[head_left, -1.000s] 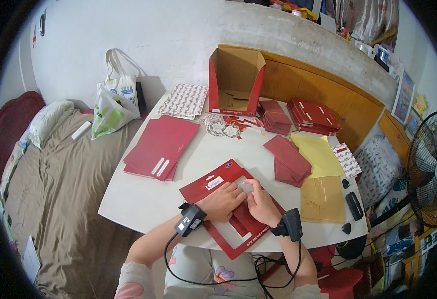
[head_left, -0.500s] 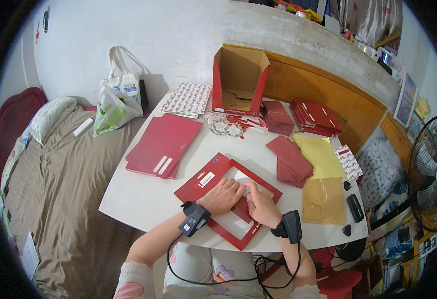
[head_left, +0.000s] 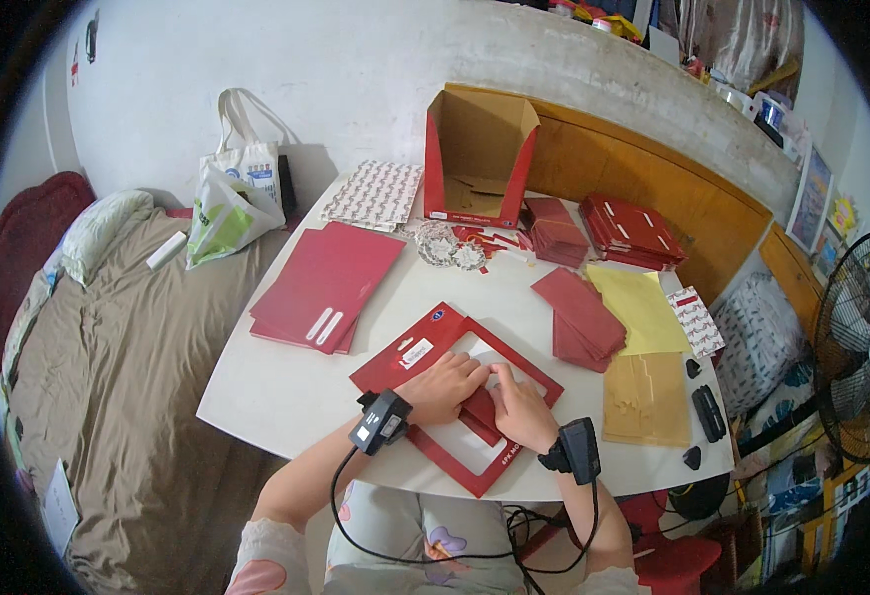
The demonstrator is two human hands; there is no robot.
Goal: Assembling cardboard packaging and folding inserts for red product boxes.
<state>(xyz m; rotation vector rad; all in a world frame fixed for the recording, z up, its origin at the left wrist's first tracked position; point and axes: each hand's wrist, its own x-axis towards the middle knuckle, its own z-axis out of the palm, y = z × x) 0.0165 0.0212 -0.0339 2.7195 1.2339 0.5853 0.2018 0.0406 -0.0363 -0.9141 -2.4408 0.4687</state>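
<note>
A flat red cardboard package (head_left: 375,371) with cut-out windows and a white label lies slanted at the table's near edge. Across its middle runs a dark red strip of card (head_left: 482,417), partly under my fingers. My left hand (head_left: 445,387) rests on the package with curled fingers. From the other side, my right hand (head_left: 524,411) bends its thumb and index finger inward over the window. The fingertips of both hands nearly meet on the card, closed at its inner edge; what lies right beneath them is hidden.
Large red card sheets (head_left: 331,283) lie left; dark red folded cards (head_left: 579,317), a yellow sheet (head_left: 638,307) and a tan sheet (head_left: 643,399) lie right. Behind stand an open red box (head_left: 480,149), stacked red packages (head_left: 633,233), patterned sheets (head_left: 373,195) and paper scraps (head_left: 437,244).
My left wrist has shifted slightly left and up, while its fingers stay at the same spot. The right hand has hardly moved. The whole view has shifted a little.
</note>
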